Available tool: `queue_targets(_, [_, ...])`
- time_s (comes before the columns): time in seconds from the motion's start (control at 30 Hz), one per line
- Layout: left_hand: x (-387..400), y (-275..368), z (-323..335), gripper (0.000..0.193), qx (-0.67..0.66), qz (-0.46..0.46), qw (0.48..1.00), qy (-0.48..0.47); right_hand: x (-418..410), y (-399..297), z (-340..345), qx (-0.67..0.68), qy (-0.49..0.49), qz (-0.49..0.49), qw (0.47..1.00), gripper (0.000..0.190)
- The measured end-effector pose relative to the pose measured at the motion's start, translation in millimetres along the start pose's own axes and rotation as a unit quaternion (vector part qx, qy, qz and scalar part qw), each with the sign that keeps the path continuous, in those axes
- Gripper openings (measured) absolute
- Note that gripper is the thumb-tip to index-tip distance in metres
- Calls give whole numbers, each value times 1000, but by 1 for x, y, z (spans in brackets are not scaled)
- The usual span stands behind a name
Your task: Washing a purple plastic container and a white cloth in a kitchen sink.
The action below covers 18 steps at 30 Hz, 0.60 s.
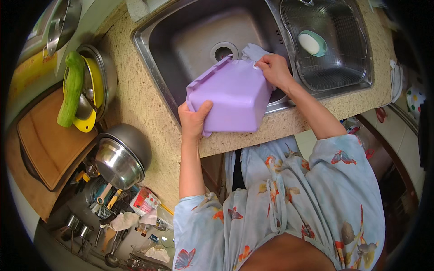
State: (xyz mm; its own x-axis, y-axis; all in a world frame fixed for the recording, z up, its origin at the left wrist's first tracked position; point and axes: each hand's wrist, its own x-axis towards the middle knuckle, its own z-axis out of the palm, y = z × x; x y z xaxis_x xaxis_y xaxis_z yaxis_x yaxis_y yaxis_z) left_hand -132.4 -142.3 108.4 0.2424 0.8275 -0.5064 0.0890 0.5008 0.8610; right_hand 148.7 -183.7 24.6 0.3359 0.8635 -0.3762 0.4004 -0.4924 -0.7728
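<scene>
A purple plastic bin (234, 98) is tilted over the near part of the steel sink basin (210, 27), its underside and one side turned up towards me. My left hand (195, 117) grips its left edge, thumb on the outside. At the far right corner, my right hand (275, 71) pinches a white cloth (256, 50) against the rim. Part of the cloth shows beyond the bin in the basin; the rest is hidden behind the bin. The sink drain (224, 50) is partly covered by the bin's far edge.
A wire rack (339, 73) lines the second basin, holding a green dish with white soap (309, 42). Left stand nested metal bowls (120, 162), a wooden cutting board (51, 135), and a green gourd (72, 88) by a yellow colander (96, 81). Utensils (115, 247) hang or lie lower left.
</scene>
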Motion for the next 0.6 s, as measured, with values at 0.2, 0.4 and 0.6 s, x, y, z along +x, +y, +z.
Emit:
queue_targets(0.2, [-1, 5, 3, 40, 8, 0, 1000, -10, -24, -69, -15, -11, -98, -57, 993, 12])
queue_targets(0.4, [-2, 8, 1, 39, 24, -15, 999, -27, -58, -112, -23, 111, -110, -145, 977, 11])
queue_targets(0.6, [1, 9, 8, 33, -13, 0, 1000, 0, -51, -71, -34, 368, -51, 44, 927, 11])
